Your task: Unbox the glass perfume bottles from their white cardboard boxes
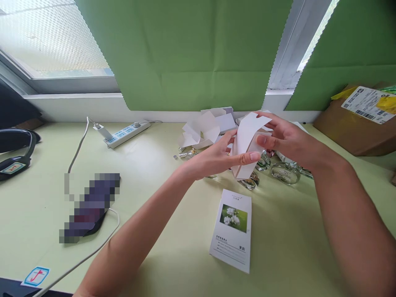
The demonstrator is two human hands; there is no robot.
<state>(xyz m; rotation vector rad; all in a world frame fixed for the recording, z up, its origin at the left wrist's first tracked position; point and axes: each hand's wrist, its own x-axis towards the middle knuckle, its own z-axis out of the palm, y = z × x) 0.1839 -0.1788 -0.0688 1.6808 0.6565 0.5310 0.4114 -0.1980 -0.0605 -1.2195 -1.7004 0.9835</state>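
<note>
The left grip (220, 157) is pinching the lower left of a white cardboard box (245, 142), thumb lying across its near side, while the right grip (288, 134) is clasping its upper right part, thumb pressing the near face. Between them the box is tilting, open flaps pointing up, above the desk (173, 235) (glass bottles (284, 175) are lying around it), and a flower-printed carton (232, 235) is resting nearer the person.

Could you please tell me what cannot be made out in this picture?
In the head view:
Inside of the white box: hidden by its walls.
Smallest text on the printed box: too small to read.
Headphones: cut off by the left edge.
Dark object: blurred into pixel blocks.
</note>
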